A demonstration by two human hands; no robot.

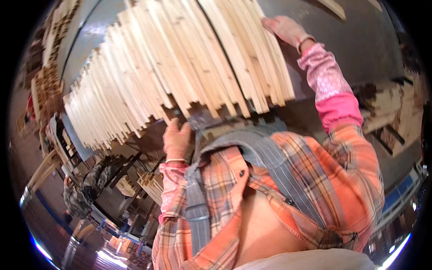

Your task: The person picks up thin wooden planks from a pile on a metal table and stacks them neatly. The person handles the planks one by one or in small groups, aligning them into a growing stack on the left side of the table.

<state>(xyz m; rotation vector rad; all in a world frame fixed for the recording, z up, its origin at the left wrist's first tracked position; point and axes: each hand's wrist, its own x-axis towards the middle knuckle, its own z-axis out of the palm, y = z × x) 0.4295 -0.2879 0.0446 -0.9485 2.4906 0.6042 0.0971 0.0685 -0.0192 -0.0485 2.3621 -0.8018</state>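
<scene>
- Wooden strips (180,58) lie side by side in a broad fan on a grey metal table (333,58), near ends uneven and jutting past its edge; a dark gap splits off a narrower group on the right.
- Left hand (176,141), gloved, at the near ends mid-row: thumb and fingers spread apart, fingertips at or just beside a strip end; contact unclear.
- Right hand (284,30), gloved, at the right side of the row: fingertips against the outermost strip, thumb hard to make out; cannot tell whether it pinches.
- Racking on the right holds stacked pale timber (389,112), blurred; more piled wood (47,90) at far left, pieces too small to separate.
- Far ends of the strips cut off by the upper edge; a loose piece (334,8) at top right, also cut off.
- Plaid shirt (310,166) and grey strap (285,173) block the lower middle; left forearm mostly behind them.
- White cloth-like shape (310,261) at bottom edge, cut off.
- Lower left: another person in a camouflage sleeve (76,198), small, partly hidden among dark clutter.
</scene>
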